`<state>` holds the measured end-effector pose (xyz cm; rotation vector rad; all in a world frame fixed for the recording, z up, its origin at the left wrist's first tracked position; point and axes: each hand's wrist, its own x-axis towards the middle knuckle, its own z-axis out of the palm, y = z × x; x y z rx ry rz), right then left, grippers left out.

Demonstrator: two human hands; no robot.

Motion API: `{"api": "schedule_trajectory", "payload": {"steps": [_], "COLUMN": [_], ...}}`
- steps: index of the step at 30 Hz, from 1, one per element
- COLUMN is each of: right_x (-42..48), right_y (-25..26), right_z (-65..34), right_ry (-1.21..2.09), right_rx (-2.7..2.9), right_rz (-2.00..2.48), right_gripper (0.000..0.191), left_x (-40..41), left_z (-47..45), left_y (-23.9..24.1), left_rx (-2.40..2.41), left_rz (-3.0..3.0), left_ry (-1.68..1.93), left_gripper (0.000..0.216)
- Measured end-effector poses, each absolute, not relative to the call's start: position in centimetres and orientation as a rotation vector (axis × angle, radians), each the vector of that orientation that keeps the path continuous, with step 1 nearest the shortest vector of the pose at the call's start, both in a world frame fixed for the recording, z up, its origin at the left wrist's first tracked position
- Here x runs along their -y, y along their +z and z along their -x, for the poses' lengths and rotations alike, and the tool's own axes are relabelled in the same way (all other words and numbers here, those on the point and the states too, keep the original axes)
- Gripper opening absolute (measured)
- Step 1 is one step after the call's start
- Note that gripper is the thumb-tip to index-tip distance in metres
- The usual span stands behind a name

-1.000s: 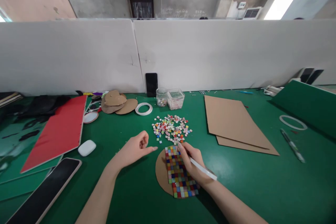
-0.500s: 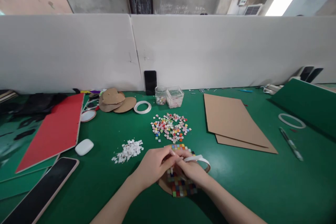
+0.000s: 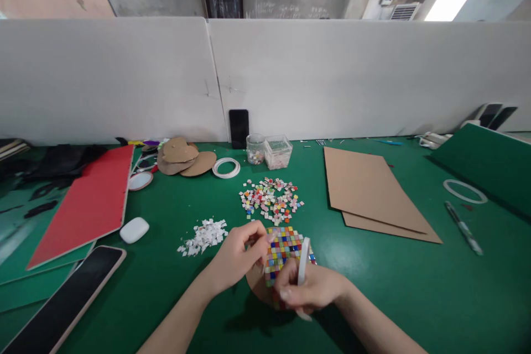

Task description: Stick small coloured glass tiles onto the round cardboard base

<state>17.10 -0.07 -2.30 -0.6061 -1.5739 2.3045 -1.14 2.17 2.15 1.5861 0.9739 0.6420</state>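
Note:
My right hand [image 3: 319, 286] is curled around a narrow roll of white tape [image 3: 304, 261], seen nearly edge-on, with a short end hanging below the fingers. Under it, a board of small multicoloured mosaic tiles [image 3: 286, 240] lies on a round piece of cardboard [image 3: 256, 283], partly covered by my hands. My left hand [image 3: 240, 254] is at the left edge of the tiles, thumb and fingers pinched together. Whatever sits in that pinch is too small to make out. Beyond the hands lies a heap of loose coloured tiles [image 3: 271, 199]. Left of them are white paper scraps [image 3: 205, 237].
Cardboard sheets [image 3: 369, 188] lie to the right, near a pen [image 3: 463, 228]. Clear containers [image 3: 277, 152] and a black phone [image 3: 239, 129] stand by the partition. On the left are a red board [image 3: 89, 199], a white case [image 3: 134, 230] and a large phone [image 3: 70, 298].
My hands, close together before, have parted. The right one has moved down and toward me with the tape roll, which has turned upright. More of the mosaic shows.

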Motion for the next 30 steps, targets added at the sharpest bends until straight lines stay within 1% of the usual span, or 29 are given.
{"api": "schedule_trajectory", "payload": {"steps": [3,6,9,12,14,16,19,22,24,27,30], "right_x": [0.0,-0.1,0.0,0.2,0.3,0.3,0.0,-0.2,-0.2,-0.1,-0.1], "right_y": [-1.4,-0.9,-1.2,-1.7,-1.9,-1.9,-1.7,-1.3,-1.2,-1.2,-1.3], "right_z": [-17.1,-16.9,-16.7,-16.7,-16.9,-16.9,-16.7,-16.3,-16.0,-15.8,-15.6], "right_ry": [2.508,2.618,2.692,2.657,2.582,2.445,2.025,1.603,1.507,1.508,1.413], "right_rx": [1.768,1.965,2.053,1.994,1.868,1.701,1.484,1.413,1.447,1.522,1.566], "right_rz": [0.468,0.278,0.147,0.214,0.346,0.504,0.776,0.947,0.943,0.901,0.970], "right_gripper": [0.046,0.048,0.050,0.049,0.045,0.039,0.035,0.034,0.034,0.036,0.035], "left_x": [-2.3,-1.9,-1.1,-0.4,-0.5,-1.0,-2.0,-2.7,-2.8,-3.0,-3.0], "left_z": [1.0,0.4,-0.5,-1.0,-1.1,-0.9,-0.4,0.0,0.2,0.5,0.7], "left_y": [2.1,2.1,2.1,1.8,1.5,1.0,0.2,-0.2,-0.1,0.3,0.8], "left_rx": [-1.005,-0.963,-0.869,-0.838,-0.875,-0.949,-1.081,-1.191,-1.243,-1.294,-1.302], "left_rz": [-1.589,-1.600,-1.525,-1.443,-1.423,-1.425,-1.428,-1.434,-1.456,-1.446,-1.377], "left_ry": [0.723,0.766,0.666,0.529,0.582,0.725,0.898,0.985,1.042,1.142,1.214], "left_gripper": [0.023,0.022,0.025,0.029,0.029,0.028,0.025,0.025,0.025,0.023,0.024]}}
